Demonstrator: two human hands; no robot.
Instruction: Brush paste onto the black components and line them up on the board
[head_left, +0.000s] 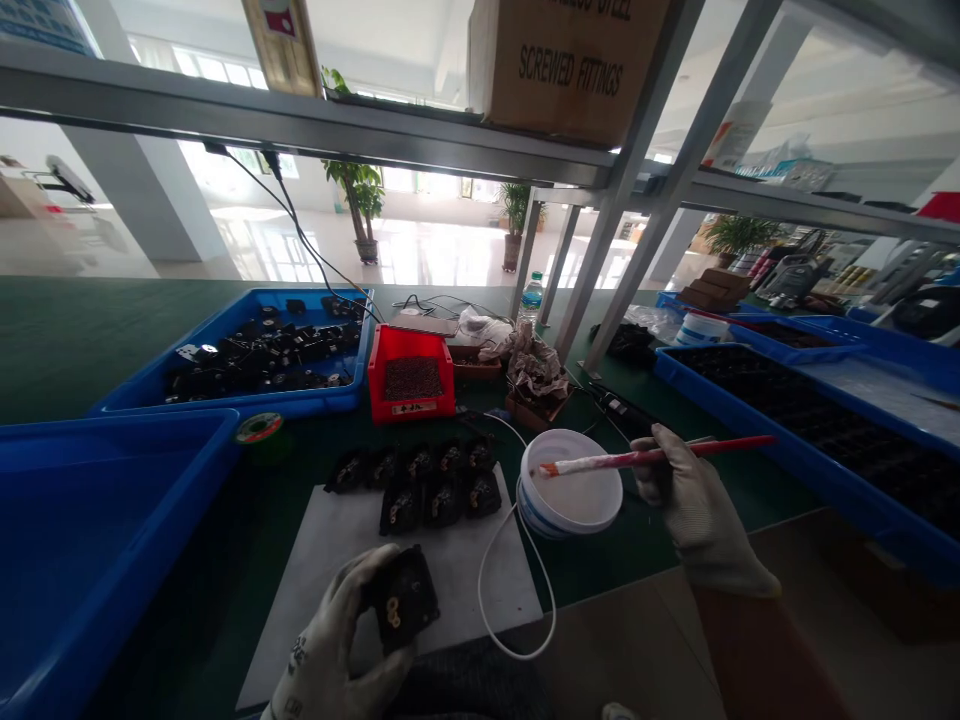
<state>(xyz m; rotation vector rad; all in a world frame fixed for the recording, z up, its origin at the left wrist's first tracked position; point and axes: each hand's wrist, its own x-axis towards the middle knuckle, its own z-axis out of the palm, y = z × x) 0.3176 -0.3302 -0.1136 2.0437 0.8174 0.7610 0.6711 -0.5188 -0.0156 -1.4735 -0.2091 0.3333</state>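
Observation:
My left hand (341, 640), in a pale work glove, is closed around a black square plastic housing (409, 595) with small brass pieces on its face. In my gloved right hand (686, 500) is a paintbrush (622, 460) with a red and white handle, held almost level. Its bristles are over the mouth of a white bucket (570, 505), whose contents look pale. Several similar black housings (441, 500) stand in two rows at the back of a white sheet (300, 590), beyond my left hand.
A red bin (411, 400) holds small brown pieces. Left of it, a blue tray (315, 400) carries many black parts; another blue tray (97, 530) lies nearer. A white cable (487, 600) loops beside the bucket. Metal posts (600, 220) rise behind, and long blue trays (787, 450) extend right.

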